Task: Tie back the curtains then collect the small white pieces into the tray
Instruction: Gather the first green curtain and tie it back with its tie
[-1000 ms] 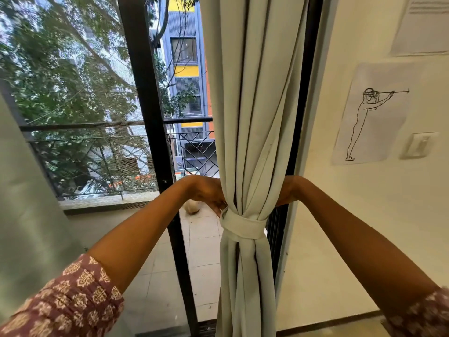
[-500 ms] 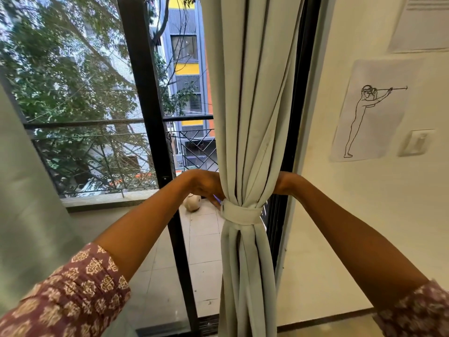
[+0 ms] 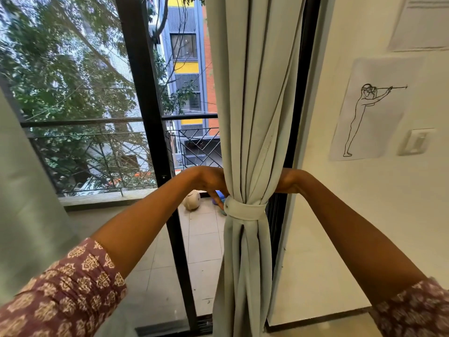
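Two hands, gathered curtain between

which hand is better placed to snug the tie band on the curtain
Probably left: the left hand has fingertips showing at the pale fabric tie band; the right hand is mostly hidden behind the gathered pale grey curtain.

A black-framed glass sliding door opens onto a balcony with pale square floor tiles and a black metal railing of diagonal bars. Beyond it stand green leafy trees and a grey, yellow and orange multi-storey building in daylight. At right, a cream plastered wall carries a white paper sheet with a line drawing of a standing figure, a white wall switch and a second paper sheet above.
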